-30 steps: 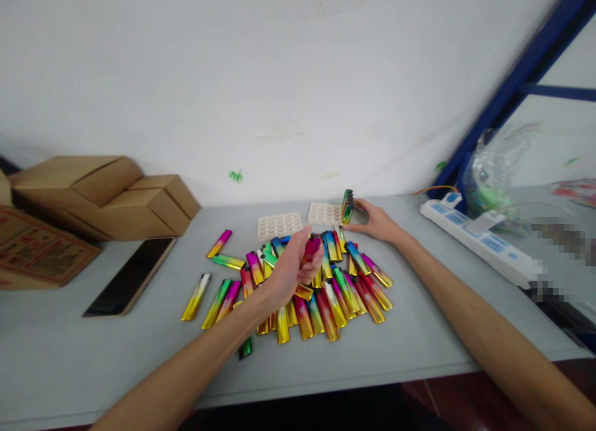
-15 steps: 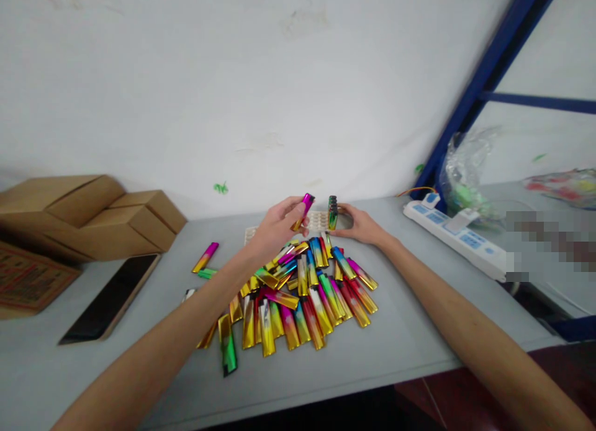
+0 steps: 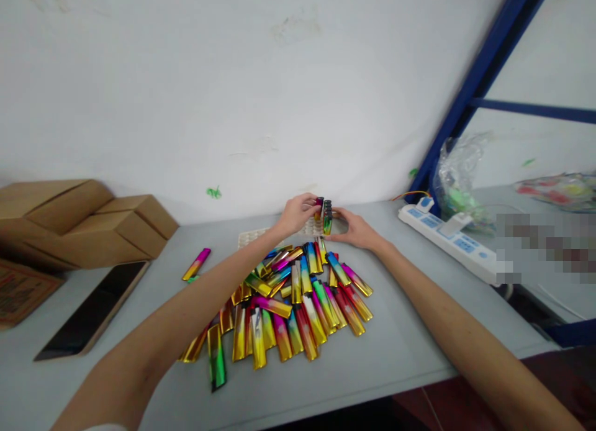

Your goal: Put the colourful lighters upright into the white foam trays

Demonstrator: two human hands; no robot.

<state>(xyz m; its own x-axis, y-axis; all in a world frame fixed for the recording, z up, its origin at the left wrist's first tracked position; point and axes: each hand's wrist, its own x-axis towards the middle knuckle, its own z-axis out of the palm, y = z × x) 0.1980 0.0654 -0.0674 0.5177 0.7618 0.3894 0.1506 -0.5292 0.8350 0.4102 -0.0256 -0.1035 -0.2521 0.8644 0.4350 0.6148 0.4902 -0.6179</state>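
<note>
Grey table (image 3: 410, 350) ran along a white wall. Far left: stacked cardboard boxes (image 3: 84, 223), then a dark phone (image 3: 90, 313) lying flat, then one stray pink-gold lighter (image 3: 196, 264). Centre: loose pile of rainbow-foil lighters (image 3: 291, 300) spread flat. Behind it, a white cell tray (image 3: 254, 237) (mostly hidden by the arms). Left hand (image 3: 295, 213) was pinched shut on a magenta-topped lighter (image 3: 318, 208), holding it upright just beside the standing lighters (image 3: 327, 217) at the tray. Right hand (image 3: 356, 228) was cupped loosely against that upright group from the other side, fingers touching it. Further right: white power strip (image 3: 447, 244), clear plastic bag (image 3: 459, 176), blue frame post (image 3: 470, 89)
</note>
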